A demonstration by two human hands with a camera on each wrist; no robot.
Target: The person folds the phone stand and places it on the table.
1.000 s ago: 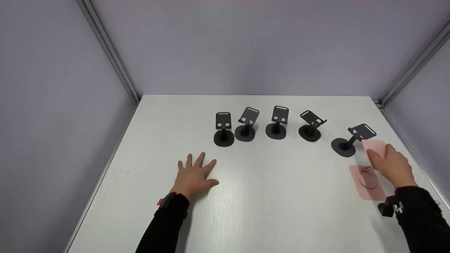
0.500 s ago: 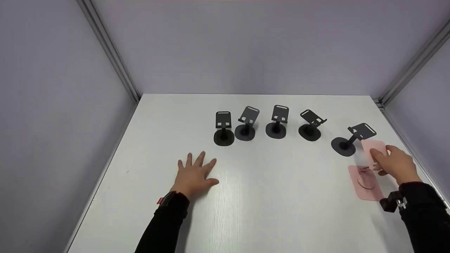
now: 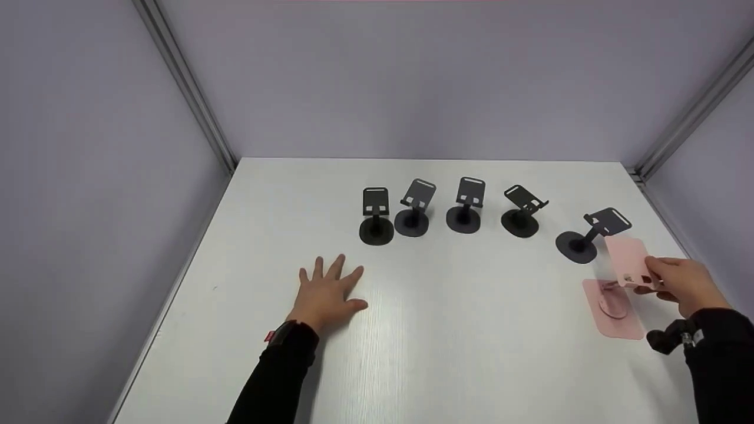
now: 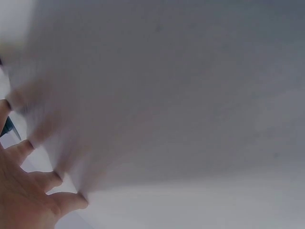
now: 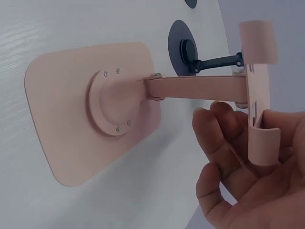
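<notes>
Your right hand (image 3: 686,282) pinches the side edge of the upper plate (image 3: 625,259) of a pink folding stand (image 3: 615,306), thumb on the face you see and fingers curled behind. That stand sits near the right edge of the white, faintly grained tabletop (image 3: 471,353); its rectangular, round-cornered base (image 5: 59,114) lies flat there. From the right wrist you can see a raised pink disc (image 5: 119,102) with small screws on the base, a slim pink arm (image 5: 198,88) running from it to the plate, and two curled lips (image 5: 259,43) along the plate's side.

Your left hand (image 3: 323,299) is spread wide toward the tabletop's left side, fingertips on the surface; you cannot tell whether the palm touches.

Beyond your hands, five dark stands with rounded bases stand in an uneven row toward the far edge: a black upright one (image 3: 376,228), a dark grey one (image 3: 412,222) just beside it, another dark grey one (image 3: 464,219), a black sideways-turned one (image 3: 519,224), and a dark grey leaning one (image 3: 576,247) nearest the far right corner, just past your pink plate.
</notes>
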